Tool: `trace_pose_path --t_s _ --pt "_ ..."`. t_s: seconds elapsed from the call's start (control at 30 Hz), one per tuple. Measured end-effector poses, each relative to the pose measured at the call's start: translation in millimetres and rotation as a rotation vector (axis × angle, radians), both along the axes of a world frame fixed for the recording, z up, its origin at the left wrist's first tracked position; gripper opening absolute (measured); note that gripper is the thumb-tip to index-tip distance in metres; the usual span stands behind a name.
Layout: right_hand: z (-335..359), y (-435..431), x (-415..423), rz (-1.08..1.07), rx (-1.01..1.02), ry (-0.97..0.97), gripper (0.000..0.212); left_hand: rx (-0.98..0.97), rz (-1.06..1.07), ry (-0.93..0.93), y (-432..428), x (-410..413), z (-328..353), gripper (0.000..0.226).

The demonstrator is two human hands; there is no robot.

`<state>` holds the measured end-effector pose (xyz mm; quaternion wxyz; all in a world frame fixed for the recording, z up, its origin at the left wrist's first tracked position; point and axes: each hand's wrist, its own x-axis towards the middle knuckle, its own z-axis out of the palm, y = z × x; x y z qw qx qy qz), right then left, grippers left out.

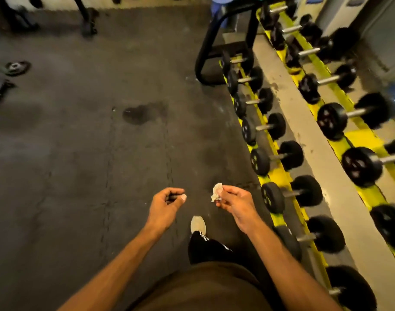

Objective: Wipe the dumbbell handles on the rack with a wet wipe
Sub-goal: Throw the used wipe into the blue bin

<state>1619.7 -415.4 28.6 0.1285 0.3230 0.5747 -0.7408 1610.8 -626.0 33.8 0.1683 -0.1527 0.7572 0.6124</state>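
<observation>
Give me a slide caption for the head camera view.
Right hand pinches a crumpled wet wipe beside the two-tier dumbbell rack; left hand curled.

matt dark rubber floor (80, 153); dumbbells (275, 158) with dull black heads and bare metal handles; crumpled white wipe (216, 191); glossy yellow rack (279, 176).

Two bare hands, one crumpled wet wipe (216, 191), one pale shoe (198, 225). About nine dumbbells line the rack's near row (281, 176), roughly eight the far row (358, 135).
</observation>
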Motion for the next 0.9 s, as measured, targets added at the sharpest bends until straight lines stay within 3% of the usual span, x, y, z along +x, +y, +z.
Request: trace_pose_path --t_s 0.47,0.9 --pt "8.8 -108.3 -319.8 0.235 0.048 -0.018 0.018 0.033 0.273 -0.001 -106.5 -269.3 5.3 0.015" --pt "26.1 -230.7 -594.8 -0.014 -0.042 0.025 0.012 0.013 0.115 0.063 -239.6 -588.5 23.6 0.013"
